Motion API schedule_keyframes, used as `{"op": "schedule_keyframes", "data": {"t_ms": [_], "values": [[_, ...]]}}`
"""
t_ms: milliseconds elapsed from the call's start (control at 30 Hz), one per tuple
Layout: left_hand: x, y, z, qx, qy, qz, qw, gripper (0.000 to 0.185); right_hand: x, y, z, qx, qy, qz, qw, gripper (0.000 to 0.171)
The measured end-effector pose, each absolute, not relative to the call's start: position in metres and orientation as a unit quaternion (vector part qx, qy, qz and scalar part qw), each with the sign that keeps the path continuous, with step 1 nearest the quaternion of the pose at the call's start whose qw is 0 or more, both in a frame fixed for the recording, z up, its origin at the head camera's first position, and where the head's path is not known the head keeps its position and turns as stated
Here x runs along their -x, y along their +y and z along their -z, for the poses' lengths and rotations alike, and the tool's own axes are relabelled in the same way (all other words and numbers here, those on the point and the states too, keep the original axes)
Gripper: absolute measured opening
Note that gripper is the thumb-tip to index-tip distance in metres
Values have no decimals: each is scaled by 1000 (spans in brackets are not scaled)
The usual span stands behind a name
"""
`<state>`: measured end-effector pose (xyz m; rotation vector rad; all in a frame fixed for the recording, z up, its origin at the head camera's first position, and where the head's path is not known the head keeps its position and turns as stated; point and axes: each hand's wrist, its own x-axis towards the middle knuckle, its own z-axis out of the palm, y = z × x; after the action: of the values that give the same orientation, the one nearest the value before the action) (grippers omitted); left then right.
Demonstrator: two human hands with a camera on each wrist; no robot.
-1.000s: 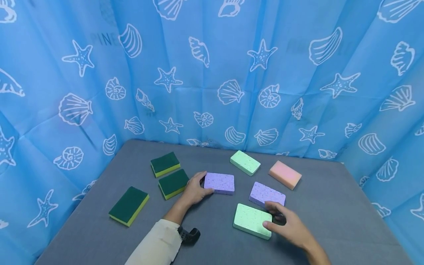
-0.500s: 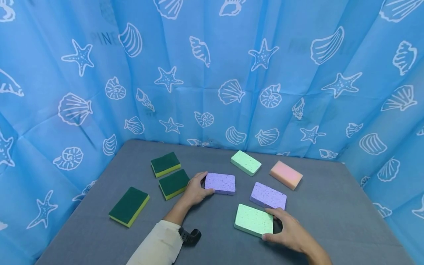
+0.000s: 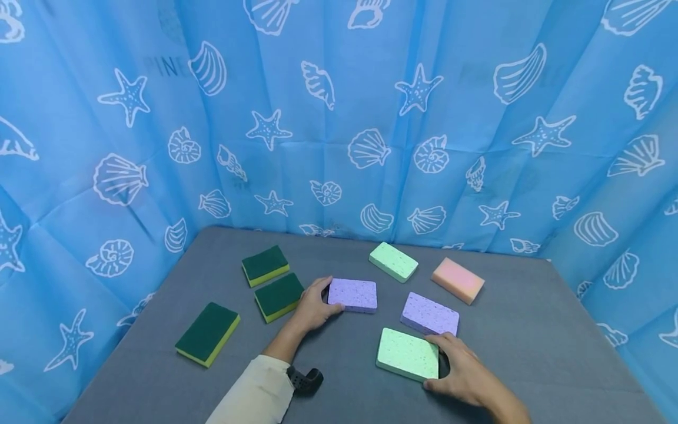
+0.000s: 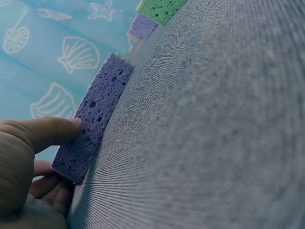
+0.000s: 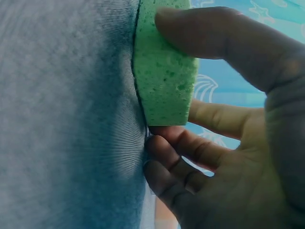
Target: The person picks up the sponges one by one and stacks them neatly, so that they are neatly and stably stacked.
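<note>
My left hand (image 3: 313,307) holds the left end of a purple sponge (image 3: 352,294) that lies flat on the grey cloth. In the left wrist view the thumb presses the near long side of this purple sponge (image 4: 97,112), with the other fingers partly hidden behind it. Over on the right, my right hand (image 3: 464,372) grips the right end of a light green sponge (image 3: 408,353). The right wrist view has the thumb against one side of the green sponge (image 5: 167,81) and fingers at its end and far side. A second purple sponge (image 3: 430,313) lies just behind the green one.
Another light green sponge (image 3: 394,261) and a pink-orange sponge (image 3: 458,280) lie toward the back. Three dark green and yellow scouring sponges, one of them nearest the left edge (image 3: 208,333), sit on the left. A blue shell-print curtain (image 3: 339,118) rises behind the grey table (image 3: 339,394).
My right hand has shifted from above the green sponge's right part to its right end, thumb now at the near corner. My left hand stays on the purple sponge.
</note>
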<state>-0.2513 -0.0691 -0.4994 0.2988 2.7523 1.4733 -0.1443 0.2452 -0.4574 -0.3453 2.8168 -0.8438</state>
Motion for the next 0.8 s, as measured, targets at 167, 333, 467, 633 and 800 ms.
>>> {"op": "schedule_keyframes", "data": {"t_ms": [167, 333, 467, 633, 800], "values": [[251, -70, 500, -96, 878, -468, 7, 71, 146, 248, 456, 131, 943, 300, 65, 72], [253, -71, 502, -106, 874, -475, 3, 71, 148, 246, 450, 114, 935, 330, 59, 73], [253, -71, 502, -106, 874, -474, 3, 70, 151, 245, 443, 124, 933, 334, 40, 75], [253, -71, 503, -104, 876, -471, 4, 70, 157, 245, 435, 153, 934, 324, 7, 77], [253, -71, 502, -102, 877, -470, 4, 70, 168, 243, 426, 171, 933, 317, -15, 78]]}}
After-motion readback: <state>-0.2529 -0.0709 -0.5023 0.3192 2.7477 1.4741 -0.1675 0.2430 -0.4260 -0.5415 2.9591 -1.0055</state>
